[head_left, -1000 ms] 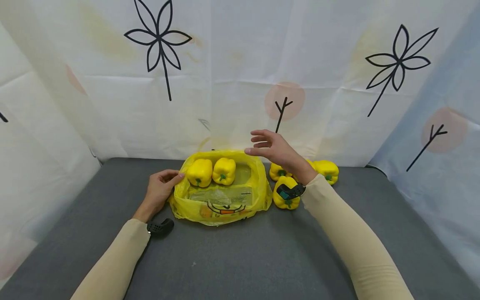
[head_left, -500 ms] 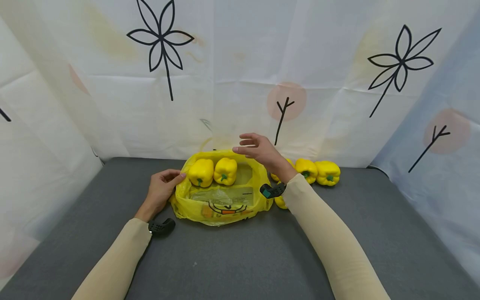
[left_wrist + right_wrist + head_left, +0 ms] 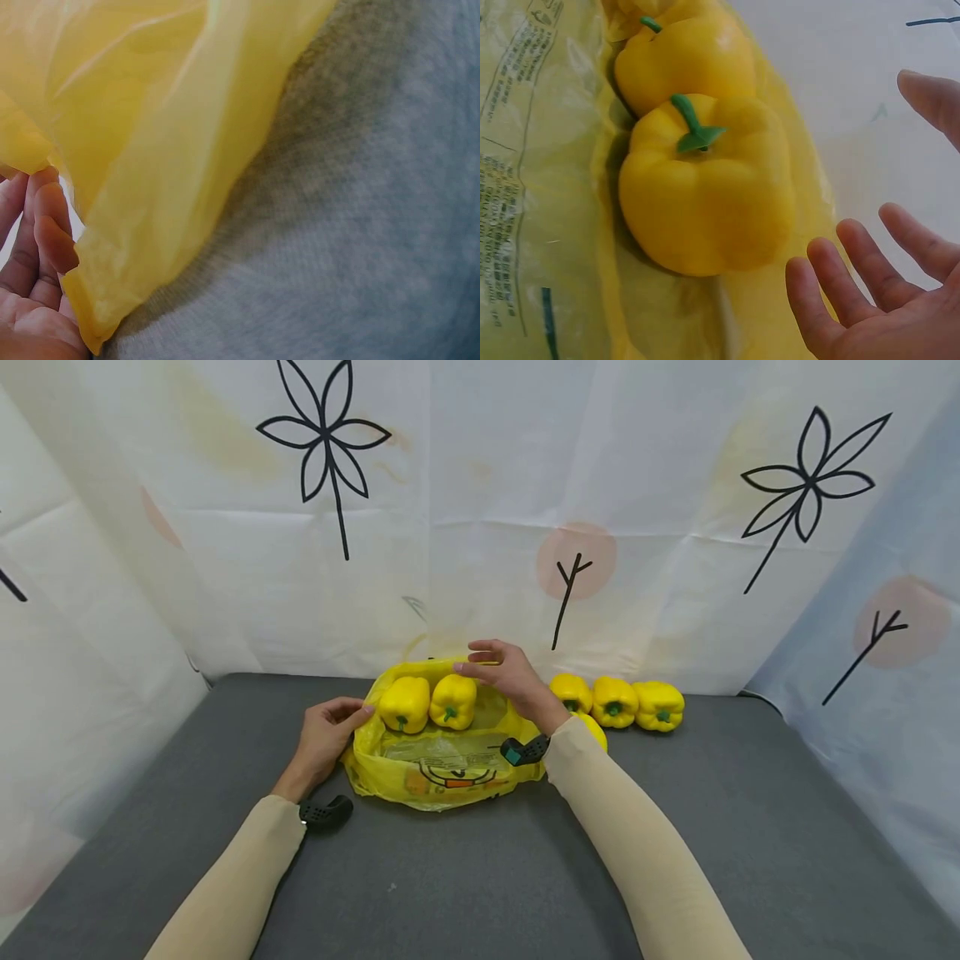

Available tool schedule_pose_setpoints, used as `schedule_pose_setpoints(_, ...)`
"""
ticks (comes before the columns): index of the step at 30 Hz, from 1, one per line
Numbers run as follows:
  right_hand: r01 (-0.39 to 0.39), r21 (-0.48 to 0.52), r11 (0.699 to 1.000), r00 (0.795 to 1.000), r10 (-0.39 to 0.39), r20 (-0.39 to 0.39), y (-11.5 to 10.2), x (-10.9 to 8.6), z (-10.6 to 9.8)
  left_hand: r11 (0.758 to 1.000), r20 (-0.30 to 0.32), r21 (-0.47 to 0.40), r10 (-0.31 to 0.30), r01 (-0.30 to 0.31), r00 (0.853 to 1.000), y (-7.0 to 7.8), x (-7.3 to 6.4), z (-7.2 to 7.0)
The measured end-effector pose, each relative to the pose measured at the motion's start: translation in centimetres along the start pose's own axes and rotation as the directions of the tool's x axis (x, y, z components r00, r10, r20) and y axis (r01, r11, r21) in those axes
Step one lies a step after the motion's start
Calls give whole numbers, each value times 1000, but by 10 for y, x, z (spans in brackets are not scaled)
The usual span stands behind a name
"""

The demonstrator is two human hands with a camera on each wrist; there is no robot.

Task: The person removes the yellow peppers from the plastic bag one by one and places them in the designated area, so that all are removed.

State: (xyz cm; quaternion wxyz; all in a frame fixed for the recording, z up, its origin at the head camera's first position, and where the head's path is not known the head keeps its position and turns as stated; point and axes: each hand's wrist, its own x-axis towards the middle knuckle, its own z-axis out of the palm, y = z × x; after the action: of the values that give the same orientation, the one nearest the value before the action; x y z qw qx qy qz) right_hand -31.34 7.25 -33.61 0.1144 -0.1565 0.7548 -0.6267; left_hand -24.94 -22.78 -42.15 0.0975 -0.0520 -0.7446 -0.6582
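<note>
A yellow plastic bag point(image 3: 431, 789) lies spread on the table with its mouth facing up. Two yellow bell peppers sit in its back left part: the left pepper point(image 3: 404, 705) and the right pepper point(image 3: 453, 702), green stems toward me. My left hand point(image 3: 325, 739) pinches the left rim of the bag; in the left wrist view its fingers point(image 3: 54, 225) are at the bag's edge. Over the back right of the bag hovers my right hand point(image 3: 513, 677), fingers apart and holding nothing. The right wrist view shows it beside the nearer pepper point(image 3: 709, 199), not touching it.
Right of the bag, more yellow peppers point(image 3: 615, 702) stand in a row at the back of the grey table point(image 3: 465, 885). Another pepper point(image 3: 594, 727) in front of them is partly hidden by the right wrist. A printed white cloth point(image 3: 480, 460) hangs behind.
My right hand has moved left and a little down, from beside the row of peppers to above the bag. The left hand keeps its hold, and both peppers in the bag stay put.
</note>
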Motion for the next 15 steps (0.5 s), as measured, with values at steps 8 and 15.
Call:
schedule_pose_setpoints(8, -16, -44, 999, 999, 15, -36, 6, -4, 3, 1000, 3, -11, 3, -3, 1000, 2, -1, 1)
schedule_pose_setpoints(15, -22, -93, 995, 999, 17, -51, 13, -4, 4, 1000, 1, -8, 3, -3, 1000, 2, 0, 1)
